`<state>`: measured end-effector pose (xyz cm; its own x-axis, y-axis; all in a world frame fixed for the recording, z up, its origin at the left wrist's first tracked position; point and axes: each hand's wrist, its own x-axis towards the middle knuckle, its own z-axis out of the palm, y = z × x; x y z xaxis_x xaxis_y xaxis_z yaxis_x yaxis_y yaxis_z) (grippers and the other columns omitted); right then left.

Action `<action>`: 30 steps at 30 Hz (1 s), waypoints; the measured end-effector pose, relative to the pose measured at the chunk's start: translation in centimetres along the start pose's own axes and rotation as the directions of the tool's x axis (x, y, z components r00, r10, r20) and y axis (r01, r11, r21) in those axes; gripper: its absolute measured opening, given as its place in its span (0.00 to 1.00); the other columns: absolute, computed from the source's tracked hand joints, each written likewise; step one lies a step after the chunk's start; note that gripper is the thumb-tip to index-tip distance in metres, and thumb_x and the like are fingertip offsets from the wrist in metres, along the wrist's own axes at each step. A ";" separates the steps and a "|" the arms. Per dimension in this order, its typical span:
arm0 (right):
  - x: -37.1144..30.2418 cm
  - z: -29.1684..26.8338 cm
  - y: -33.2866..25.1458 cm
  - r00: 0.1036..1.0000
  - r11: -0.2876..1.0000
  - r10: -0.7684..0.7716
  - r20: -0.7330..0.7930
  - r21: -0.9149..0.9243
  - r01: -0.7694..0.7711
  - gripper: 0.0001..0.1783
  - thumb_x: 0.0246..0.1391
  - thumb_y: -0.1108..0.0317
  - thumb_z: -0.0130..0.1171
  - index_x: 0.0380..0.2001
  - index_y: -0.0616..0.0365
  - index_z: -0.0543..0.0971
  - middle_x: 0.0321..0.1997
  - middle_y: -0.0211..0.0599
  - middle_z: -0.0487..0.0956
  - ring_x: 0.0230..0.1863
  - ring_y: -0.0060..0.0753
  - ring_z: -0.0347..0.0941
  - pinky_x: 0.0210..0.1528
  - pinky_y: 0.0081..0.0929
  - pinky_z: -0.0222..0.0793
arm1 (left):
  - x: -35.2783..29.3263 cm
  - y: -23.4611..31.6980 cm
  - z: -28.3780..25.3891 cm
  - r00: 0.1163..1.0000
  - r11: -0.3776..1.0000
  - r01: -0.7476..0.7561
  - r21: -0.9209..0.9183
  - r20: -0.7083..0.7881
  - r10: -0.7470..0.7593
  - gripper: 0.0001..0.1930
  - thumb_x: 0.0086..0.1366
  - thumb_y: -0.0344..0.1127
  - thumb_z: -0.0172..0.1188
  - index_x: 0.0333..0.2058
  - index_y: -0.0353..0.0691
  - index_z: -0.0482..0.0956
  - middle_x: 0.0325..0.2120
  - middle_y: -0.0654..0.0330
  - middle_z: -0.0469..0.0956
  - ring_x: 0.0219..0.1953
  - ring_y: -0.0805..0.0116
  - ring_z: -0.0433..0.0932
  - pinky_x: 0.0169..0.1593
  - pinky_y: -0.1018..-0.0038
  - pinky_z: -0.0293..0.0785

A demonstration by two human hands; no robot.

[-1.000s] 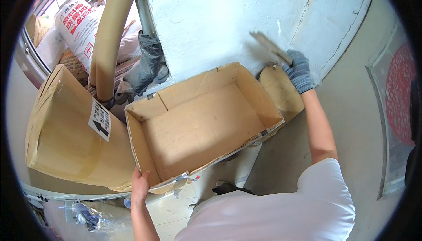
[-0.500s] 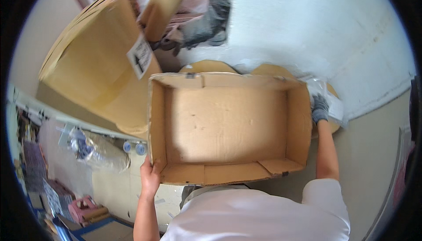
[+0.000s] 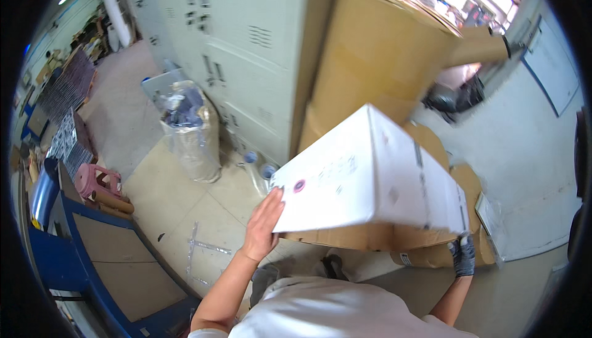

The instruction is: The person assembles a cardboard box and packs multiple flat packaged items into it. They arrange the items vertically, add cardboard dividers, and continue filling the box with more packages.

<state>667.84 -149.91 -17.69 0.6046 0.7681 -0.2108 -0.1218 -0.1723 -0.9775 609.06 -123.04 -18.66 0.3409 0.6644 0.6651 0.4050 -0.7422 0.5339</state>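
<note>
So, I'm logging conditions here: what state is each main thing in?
Cardboard box: tilted, opening facing downward, white outside up.
Left hand: bare, holding the box's left edge.
Right hand: gloved, holding the box's right corner.
Pale metal lockers: visible doors shut.
Cream sack: upright, filled.
Tall cardboard bundle: standing beside the lockers.
Black plastic bag: crumpled.

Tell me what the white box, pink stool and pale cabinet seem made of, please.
White box: likely cardboard, smooth white outside; its brown inside shows. Pink stool: probably moulded plastic, smooth, evenly coloured. Pale cabinet: perhaps painted metal, smooth, with slotted vents.
</note>
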 end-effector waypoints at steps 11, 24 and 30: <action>3.7 51.2 4.6 0.949 0.981 -0.177 0.260 -0.030 0.191 0.17 0.62 0.64 0.50 0.52 0.60 0.70 0.43 0.37 0.73 0.48 0.30 0.68 0.52 0.30 0.67 | -20.3 -18.1 -25.7 0.480 0.531 0.847 -0.018 -0.405 -0.779 0.21 0.59 0.22 0.53 0.53 0.38 0.65 0.56 0.47 0.68 0.58 0.48 0.68 0.61 0.63 0.63; 5.3 105.6 3.2 0.419 0.687 -0.621 0.662 0.204 0.697 0.13 0.63 0.68 0.48 0.50 0.57 0.70 0.45 0.32 0.73 0.47 0.25 0.69 0.51 0.28 0.66 | -26.7 -38.7 -42.8 0.067 0.204 0.958 -0.200 -0.536 -0.842 0.23 0.64 0.35 0.53 0.56 0.34 0.68 0.56 0.43 0.68 0.58 0.46 0.67 0.62 0.61 0.60; -1.1 131.5 -1.8 0.204 0.570 -0.689 0.696 0.345 0.746 0.16 0.52 0.64 0.57 0.42 0.60 0.76 0.38 0.43 0.74 0.42 0.45 0.70 0.51 0.39 0.64 | -24.5 -45.9 -51.6 -0.139 0.105 0.940 -0.324 -0.648 -0.749 0.22 0.65 0.36 0.52 0.56 0.33 0.68 0.56 0.42 0.68 0.58 0.48 0.66 0.63 0.61 0.58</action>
<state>563.88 -69.34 -17.09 -0.3400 0.7046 0.6228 0.1095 0.6875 -0.7179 538.30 -109.77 -32.52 -0.9003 0.4069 -0.1544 0.0885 0.5185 0.8505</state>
